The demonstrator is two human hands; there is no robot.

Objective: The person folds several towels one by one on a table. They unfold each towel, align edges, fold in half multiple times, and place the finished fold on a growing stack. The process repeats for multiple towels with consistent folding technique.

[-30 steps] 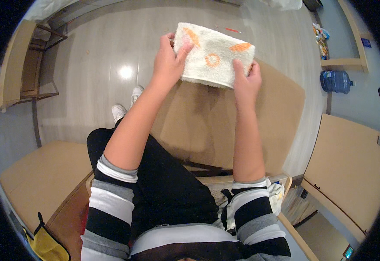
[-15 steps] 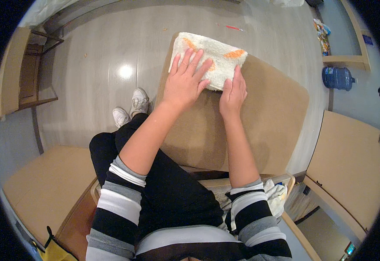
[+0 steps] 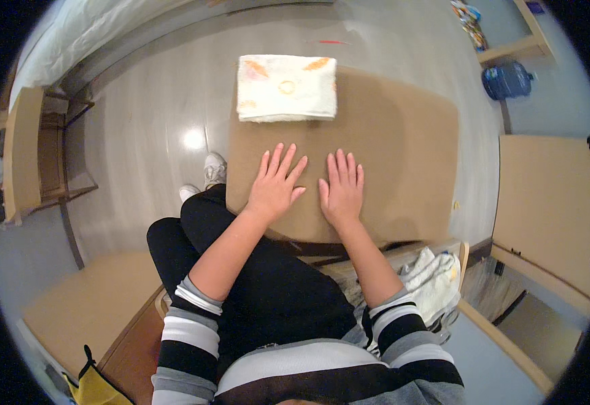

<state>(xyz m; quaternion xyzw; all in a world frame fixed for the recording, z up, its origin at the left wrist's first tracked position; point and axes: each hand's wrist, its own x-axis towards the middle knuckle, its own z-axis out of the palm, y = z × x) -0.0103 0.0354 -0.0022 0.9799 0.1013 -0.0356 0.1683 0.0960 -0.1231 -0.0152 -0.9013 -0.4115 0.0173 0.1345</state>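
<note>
A folded white towel [image 3: 287, 101] with orange patterns lies flat near the far left corner of the brown-topped table [image 3: 396, 148]. Closer to me, my left hand [image 3: 273, 185] rests on the tabletop with its fingers spread and nothing in it. Beside it on the right, my right hand [image 3: 343, 185] also lies flat on the table, fingers stretched out, holding nothing. Both hands are apart from the towel and from each other.
Crumpled white cloths [image 3: 433, 280] lie by my right forearm, below the table's near edge. A blue water jug [image 3: 506, 81] stands at the far right. A red, thin object [image 3: 330, 42] lies on the floor beyond the table. A wooden chair-like piece [image 3: 24, 155] stands at left.
Both hands have let go of the towel and drawn back toward me onto the bare tabletop. The towel now lies squarely by itself. The view has shifted somewhat.
</note>
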